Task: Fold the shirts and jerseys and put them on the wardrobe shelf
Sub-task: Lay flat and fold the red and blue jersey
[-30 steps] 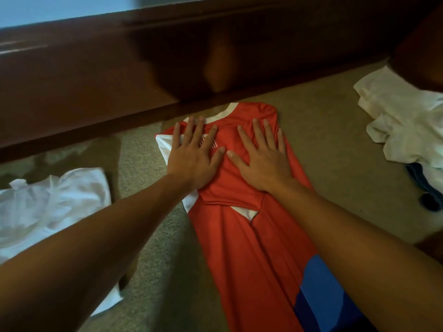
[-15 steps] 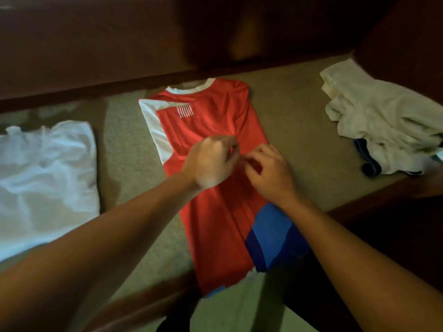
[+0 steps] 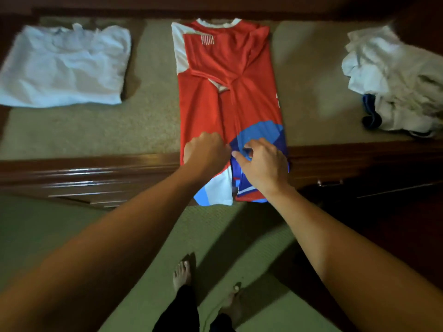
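Observation:
A red jersey [image 3: 225,92] with white and blue panels lies lengthwise on the carpeted shelf [image 3: 148,125], sides and sleeves folded inward, its lower end hanging over the wooden front edge. My left hand [image 3: 207,150] is curled on the fabric near the jersey's lower middle. Beside it, my right hand [image 3: 262,164] pinches the blue part of the jersey between thumb and fingers. A folded white shirt [image 3: 64,65] lies at the shelf's left. A crumpled heap of white clothes [image 3: 398,80] with a blue garment underneath sits at the right.
The dark wooden front edge [image 3: 96,173] of the shelf runs across the view. Green floor [image 3: 215,248] lies below it, with my bare feet [image 3: 182,274] on it. A dark wooden wall [image 3: 215,6] closes off the back of the shelf.
My hands slid from the jersey's chest down its middle to the lower blue end, going from flat palms to pinching grips. The view pulled back.

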`<state>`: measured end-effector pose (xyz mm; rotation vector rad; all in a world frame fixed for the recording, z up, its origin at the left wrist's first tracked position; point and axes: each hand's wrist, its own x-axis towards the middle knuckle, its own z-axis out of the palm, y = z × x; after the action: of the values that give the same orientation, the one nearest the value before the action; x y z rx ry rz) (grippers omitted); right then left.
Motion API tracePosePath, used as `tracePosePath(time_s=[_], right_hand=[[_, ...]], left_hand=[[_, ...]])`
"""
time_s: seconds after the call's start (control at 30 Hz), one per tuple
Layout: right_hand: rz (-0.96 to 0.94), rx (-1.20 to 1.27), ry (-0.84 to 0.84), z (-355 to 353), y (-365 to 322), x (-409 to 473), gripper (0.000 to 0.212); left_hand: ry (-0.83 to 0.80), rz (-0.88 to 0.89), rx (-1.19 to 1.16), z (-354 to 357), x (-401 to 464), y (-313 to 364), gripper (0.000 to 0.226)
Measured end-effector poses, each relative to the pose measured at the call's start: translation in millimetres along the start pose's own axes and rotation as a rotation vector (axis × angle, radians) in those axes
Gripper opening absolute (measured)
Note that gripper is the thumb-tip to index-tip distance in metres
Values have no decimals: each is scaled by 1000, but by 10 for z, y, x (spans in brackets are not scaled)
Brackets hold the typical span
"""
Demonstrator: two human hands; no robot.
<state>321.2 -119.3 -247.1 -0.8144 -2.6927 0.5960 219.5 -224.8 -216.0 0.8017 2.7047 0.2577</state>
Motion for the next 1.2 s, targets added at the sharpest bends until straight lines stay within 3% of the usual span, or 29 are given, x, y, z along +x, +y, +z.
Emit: tracePosePath(time_s=[0.2,0.37,0.53,0.6,0.7,0.83,1.0,1.1,1.2], right_hand=[[185,171,-94,14,-3,168,17],[93,221,-99,40,72,-3,14],[136,417,95,64,161,-352,13],[267,493,152,128,240,-569,10],[509,554,138,265,348,-860,7],[780,585,138,419,473,-974,26],[841,584,11,450,569,-891,54],[785,501,-46,476,599,-891,31],[715,380,-30,471,615,-966,25]], left_hand=[[53,53,-64,-27,36,82,34],[57,53,-183,186,-32,24,35],[224,102,-455,384,-473,-85,40],[240,-12,-559,522,-722,-159,38],[134,-226,-608,807,-919,-289,43],[60,-419,-682,1081,-892,-465,49],[32,-688,-720,1135,-770,-526,36],[21,-651,-786,1168,-747,-550,36],[19,-597,-753,1204,-773,-612,40]])
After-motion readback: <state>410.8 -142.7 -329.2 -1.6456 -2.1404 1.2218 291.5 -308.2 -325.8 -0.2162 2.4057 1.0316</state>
